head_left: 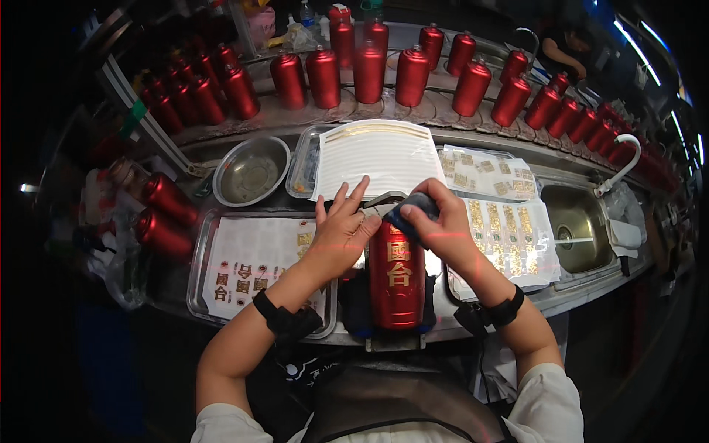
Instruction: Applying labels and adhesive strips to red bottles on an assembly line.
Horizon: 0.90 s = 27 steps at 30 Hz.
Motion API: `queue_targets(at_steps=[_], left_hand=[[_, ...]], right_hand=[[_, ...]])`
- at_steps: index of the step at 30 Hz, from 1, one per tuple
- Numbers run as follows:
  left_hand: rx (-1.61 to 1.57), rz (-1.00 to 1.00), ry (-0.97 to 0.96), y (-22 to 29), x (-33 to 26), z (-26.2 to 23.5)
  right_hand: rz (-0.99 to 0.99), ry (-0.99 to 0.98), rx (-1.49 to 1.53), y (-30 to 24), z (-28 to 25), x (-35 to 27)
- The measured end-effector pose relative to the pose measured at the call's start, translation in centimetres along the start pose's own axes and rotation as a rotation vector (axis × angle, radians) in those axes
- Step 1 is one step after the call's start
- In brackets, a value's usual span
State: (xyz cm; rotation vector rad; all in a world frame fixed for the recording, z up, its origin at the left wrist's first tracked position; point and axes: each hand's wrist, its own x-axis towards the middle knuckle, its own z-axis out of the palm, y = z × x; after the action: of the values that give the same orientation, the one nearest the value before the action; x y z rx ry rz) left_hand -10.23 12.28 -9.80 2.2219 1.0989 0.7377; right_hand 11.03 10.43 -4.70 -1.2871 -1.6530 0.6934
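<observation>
A red metallic bottle [397, 306] with gold lettering lies in a holder in front of me, its base toward me. My right hand [449, 232] is closed on a dark blue cloth [413, 213], pressed against the far end of the bottle. My left hand [341, 235] rests beside that same end with its fingers spread; something pale is wrapped around one finger. To the left, a metal tray [199, 277] carries a white sheet of gold and dark decals [244, 284]. Sheets with gold decals [506, 236] lie to the right.
Beyond my hands, a white ridged pad [377, 159] with gold strips sits on a tray. A metal bowl [252, 171] stands at its left. A sink [580, 229] with a faucet [628, 151] is at right. Red bottles [323, 77] line the conveyor; another person [565, 55] is behind.
</observation>
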Motion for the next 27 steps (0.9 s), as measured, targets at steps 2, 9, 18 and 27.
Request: queue_targets(at_steps=[2, 9, 18, 27], left_hand=[[-0.046, -0.146, 0.035, 0.1, -0.5, -0.3], [-0.493, -0.372, 0.044, 4.1, -10.2, -3.7], [-0.588, -1.03, -0.444, -4.2, -24.6, -0.2], [-0.758, -0.935, -0.558, -9.9, -26.8, 8.5]], right_hand=[[-0.091, 0.114, -0.17, 0.8, -0.4, 1.7], [-0.728, -0.269, -0.318, -1.3, -2.1, -3.7], [0.414, 0.053, 0.343, 0.5, -7.6, -10.3], [0.383, -0.059, 0.29, -1.7, -8.2, -9.1]])
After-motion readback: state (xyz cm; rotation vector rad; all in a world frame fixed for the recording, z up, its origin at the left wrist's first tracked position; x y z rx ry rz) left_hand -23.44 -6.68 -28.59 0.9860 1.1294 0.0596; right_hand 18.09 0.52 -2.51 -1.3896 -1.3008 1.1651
